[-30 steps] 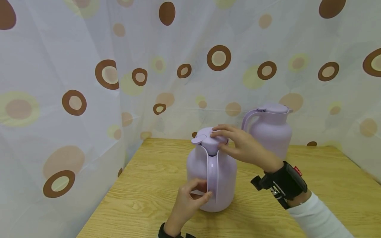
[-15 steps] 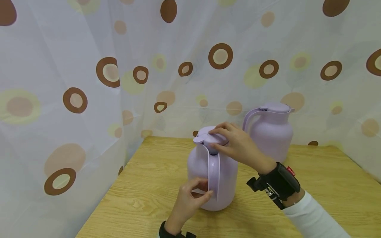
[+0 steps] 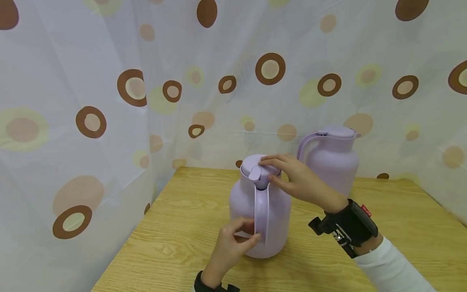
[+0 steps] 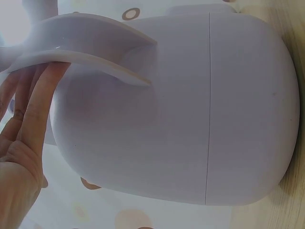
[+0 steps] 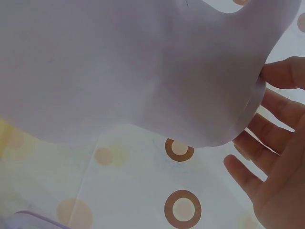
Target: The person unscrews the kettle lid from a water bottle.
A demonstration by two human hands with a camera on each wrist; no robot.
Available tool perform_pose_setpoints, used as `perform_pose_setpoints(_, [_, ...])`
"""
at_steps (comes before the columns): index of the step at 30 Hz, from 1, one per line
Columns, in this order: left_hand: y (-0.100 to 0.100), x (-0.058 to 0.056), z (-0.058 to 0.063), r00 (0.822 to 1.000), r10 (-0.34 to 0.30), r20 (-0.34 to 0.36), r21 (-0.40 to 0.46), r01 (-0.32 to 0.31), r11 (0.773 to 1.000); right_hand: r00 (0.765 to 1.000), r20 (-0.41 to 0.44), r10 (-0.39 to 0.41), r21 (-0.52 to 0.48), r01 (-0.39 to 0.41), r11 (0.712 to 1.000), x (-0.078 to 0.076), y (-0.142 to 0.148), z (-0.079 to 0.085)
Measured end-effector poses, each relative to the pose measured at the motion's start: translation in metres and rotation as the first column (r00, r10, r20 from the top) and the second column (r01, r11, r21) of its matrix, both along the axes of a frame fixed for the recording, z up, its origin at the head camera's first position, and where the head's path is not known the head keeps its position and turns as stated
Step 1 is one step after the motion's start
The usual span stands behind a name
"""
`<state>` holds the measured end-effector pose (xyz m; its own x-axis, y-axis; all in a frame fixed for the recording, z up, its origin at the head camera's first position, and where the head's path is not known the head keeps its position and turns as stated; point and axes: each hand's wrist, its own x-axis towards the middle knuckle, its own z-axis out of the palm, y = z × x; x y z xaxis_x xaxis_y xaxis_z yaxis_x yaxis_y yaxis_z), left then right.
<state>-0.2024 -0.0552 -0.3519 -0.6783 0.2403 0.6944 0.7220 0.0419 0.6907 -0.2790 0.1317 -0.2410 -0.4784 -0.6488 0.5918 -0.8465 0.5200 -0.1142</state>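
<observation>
a pale lilac jug (image 3: 278, 221) is stood upright on the wooden bench (image 3: 175, 213), near the middle of the head view, with its handle (image 3: 261, 215) turned toward the person. the handle is held low down by the left hand (image 3: 230, 245), whose grip is narrow: it is pinched between the thumb, laid on its front, and the fingers at its left side. in the left wrist view, fingertips are seen against the handle's edge, and a thin seam is shown around the jug's lower body. the lid (image 3: 251, 163) is seated on the jug's neck, and its small lever (image 3: 255, 174) is pointed toward the handle. the lid is gripped at its right side by the right hand (image 3: 304, 180), with the fingers spread over its top and the thumb set at its near edge; in the right wrist view the little finger is held clear of it. a second lilac jug (image 3: 332, 168) is placed upright farther back to the right, its top covered. the bench is backed by a dotted sheet (image 3: 109, 48).
</observation>
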Motion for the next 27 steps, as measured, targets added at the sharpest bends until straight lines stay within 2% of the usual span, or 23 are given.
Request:
perform_pose_setpoints(3, [0.000,0.000,-0.001,1.000,-0.007,-0.008,-0.001,0.007,1.000,0.999,-0.028,-0.044,0.003,0.044,0.999,0.002,-0.003,-0.001])
perform_pose_setpoints(6, [-0.001,-0.002,-0.004,1.000,-0.010,-0.014,-0.008,0.009,1.000,0.991,-0.055,-0.122,-0.009,0.122,0.993,0.005,-0.010,-0.002])
perform_pose_setpoints(10, [-0.001,-0.010,-0.015,1.000,-0.010,-0.020,-0.018,0.009,1.000,0.968,-0.114,-0.222,-0.035,0.219,0.975,0.007,-0.022,-0.005])
perform_pose_setpoints(13, [-0.001,-0.017,-0.023,1.000,-0.007,-0.020,-0.022,0.006,1.000,0.954,-0.167,-0.247,-0.054,0.242,0.969,0.008,-0.027,-0.007])
perform_pose_setpoints(18, [0.000,-0.018,-0.025,1.000,0.001,-0.027,-0.021,-0.001,1.000,0.957,-0.178,-0.231,-0.045,0.226,0.973,0.010,-0.026,-0.006])
perform_pose_setpoints(24, [0.000,-0.016,-0.022,0.999,0.002,-0.048,-0.026,-0.004,1.000,0.989,-0.056,-0.139,0.000,0.139,0.990,0.013,-0.016,-0.003])
perform_pose_setpoints(27, [0.000,-0.015,-0.022,0.999,0.002,-0.048,-0.024,-0.003,1.000,0.996,0.016,-0.092,0.021,0.091,0.996,0.012,-0.009,-0.001])
